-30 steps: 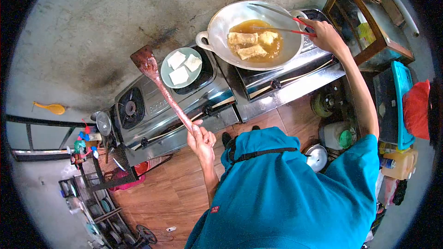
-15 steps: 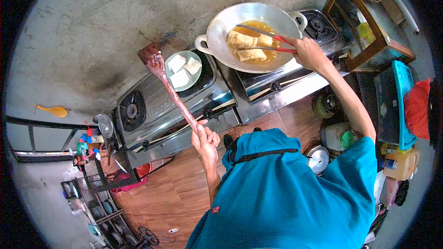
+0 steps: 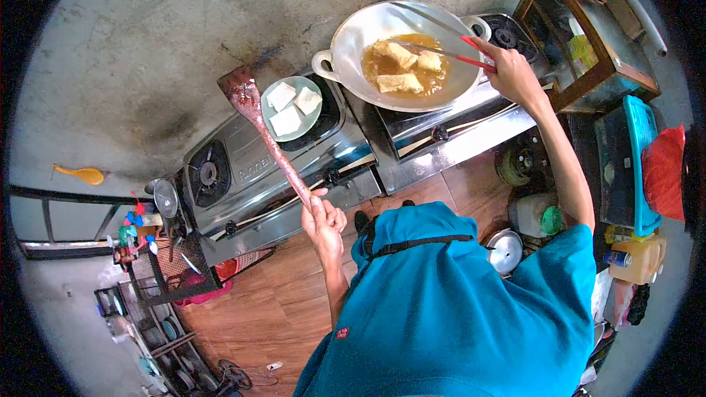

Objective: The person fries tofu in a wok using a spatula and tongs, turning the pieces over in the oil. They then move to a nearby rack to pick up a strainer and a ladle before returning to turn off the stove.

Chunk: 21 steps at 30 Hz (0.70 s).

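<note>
My left hand [image 3: 324, 222] is closed round the handle of a dark wooden spatula [image 3: 273, 148], its broad blade raised up and to the left. My right hand [image 3: 512, 73] grips red-handled metal tongs [image 3: 479, 63], their two arms spread apart over the wok [image 3: 351, 35]. One arm's tip is near the fried tofu [image 3: 397, 56]; the other reaches over the wok's far wall. Several golden tofu pieces [image 3: 401, 84] sit in bubbling oil [image 3: 373, 68]. Beside the spatula blade, white tofu pieces [image 3: 285, 122] lie on a pale plate [image 3: 303, 131] on the stove.
A steel gas stove [image 3: 254, 148] with a bare burner [image 3: 209, 171] stands at left, another burner [image 3: 506, 38] behind the wok at right. A wooden glass-fronted cabinet [image 3: 588, 66] and a turquoise-lidded container [image 3: 641, 169] stand at right. A metal lid [image 3: 505, 251] lies low by my side.
My right hand has moved a little right and the tongs have spread wider, coming off the tofu. The upper tofu pieces have shifted in the oil. My left hand stays nearly still.
</note>
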### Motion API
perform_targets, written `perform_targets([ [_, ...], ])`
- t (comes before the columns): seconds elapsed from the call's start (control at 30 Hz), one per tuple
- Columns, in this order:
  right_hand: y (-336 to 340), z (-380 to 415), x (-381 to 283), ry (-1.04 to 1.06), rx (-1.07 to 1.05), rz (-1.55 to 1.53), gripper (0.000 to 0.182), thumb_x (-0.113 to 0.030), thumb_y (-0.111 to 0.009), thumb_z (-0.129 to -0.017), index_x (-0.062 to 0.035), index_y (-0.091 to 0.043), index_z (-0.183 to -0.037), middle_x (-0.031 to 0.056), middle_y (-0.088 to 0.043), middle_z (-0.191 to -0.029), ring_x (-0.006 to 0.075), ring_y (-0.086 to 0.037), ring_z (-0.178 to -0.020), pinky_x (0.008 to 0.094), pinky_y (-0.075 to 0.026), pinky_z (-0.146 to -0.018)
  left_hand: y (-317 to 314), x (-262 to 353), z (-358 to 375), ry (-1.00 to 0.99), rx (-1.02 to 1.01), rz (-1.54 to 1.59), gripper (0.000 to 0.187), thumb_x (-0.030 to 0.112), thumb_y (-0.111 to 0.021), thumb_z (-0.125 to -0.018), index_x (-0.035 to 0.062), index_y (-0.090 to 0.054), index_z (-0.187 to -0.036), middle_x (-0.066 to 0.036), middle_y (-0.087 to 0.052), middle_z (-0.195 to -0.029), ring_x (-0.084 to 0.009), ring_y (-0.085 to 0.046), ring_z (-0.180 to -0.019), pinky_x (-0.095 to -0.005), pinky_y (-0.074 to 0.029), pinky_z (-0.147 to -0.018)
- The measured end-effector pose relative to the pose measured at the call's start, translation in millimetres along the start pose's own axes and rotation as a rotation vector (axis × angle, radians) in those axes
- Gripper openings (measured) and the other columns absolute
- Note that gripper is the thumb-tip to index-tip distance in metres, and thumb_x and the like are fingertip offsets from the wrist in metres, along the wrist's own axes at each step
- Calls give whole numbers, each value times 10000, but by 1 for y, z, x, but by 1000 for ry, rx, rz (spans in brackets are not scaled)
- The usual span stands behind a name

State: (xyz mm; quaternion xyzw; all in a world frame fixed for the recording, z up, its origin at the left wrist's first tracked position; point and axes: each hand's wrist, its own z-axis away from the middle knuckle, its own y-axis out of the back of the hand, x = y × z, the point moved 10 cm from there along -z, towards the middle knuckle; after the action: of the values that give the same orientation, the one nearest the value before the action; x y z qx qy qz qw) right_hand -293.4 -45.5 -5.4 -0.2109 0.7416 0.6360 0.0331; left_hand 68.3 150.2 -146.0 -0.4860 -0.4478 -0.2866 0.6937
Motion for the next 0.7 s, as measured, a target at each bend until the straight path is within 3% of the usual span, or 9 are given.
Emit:
perform_targets([
  [0.07, 1, 1, 13, 14, 80, 38, 634, 34, -548, -706, -143, -494, -1312, 246, -607, -724, 392, -612, -667, 461, -481, -666, -1, 0, -1, 1, -1, -1, 274, 301, -380, -1005, 60, -494, -1067, 51, -246, -532, -48, -220, -374, -225, -190, -360],
  [0.3, 8, 21, 8, -20, -20, 53, 638, 11, -529, -696, -199, -510, -1298, 220, -645, -856, 391, -629, -759, 475, -512, -729, -2, 0, -3, 25, -19, -34, 285, 305, -389, -1001, 50, -495, -1072, 51, -246, -531, -43, -216, -376, -224, -190, -357],
  [0.53, 17, 37, -14, 56, -82, 23, 661, 32, -576, -694, -169, -492, -1318, 227, -633, -842, 382, -615, -752, 448, -484, -691, -7, -4, -6, 50, -33, -37, 287, 304, -390, -1001, 45, -495, -1068, 55, -245, -528, -39, -216, -376, -222, -191, -355],
  [0.6, 17, 36, -15, -22, -142, 45, 625, -3, -541, -717, -223, -507, -1301, 198, -654, -914, 373, -625, -824, 461, -500, -791, -11, -4, -7, 65, -49, -40, 288, 308, -388, -1001, 46, -494, -1061, 57, -245, -526, -37, -216, -376, -220, -188, -354],
  [0.7, 9, 30, -16, 43, -61, 76, 621, -15, -552, -732, -235, -497, -1310, 202, -654, -872, 371, -632, -779, 467, -509, -752, -16, -7, -8, 77, -100, -53, 307, 316, -384, -1001, 33, -483, -1066, 44, -263, -549, -46, -244, -395, -224, -209, -370],
])
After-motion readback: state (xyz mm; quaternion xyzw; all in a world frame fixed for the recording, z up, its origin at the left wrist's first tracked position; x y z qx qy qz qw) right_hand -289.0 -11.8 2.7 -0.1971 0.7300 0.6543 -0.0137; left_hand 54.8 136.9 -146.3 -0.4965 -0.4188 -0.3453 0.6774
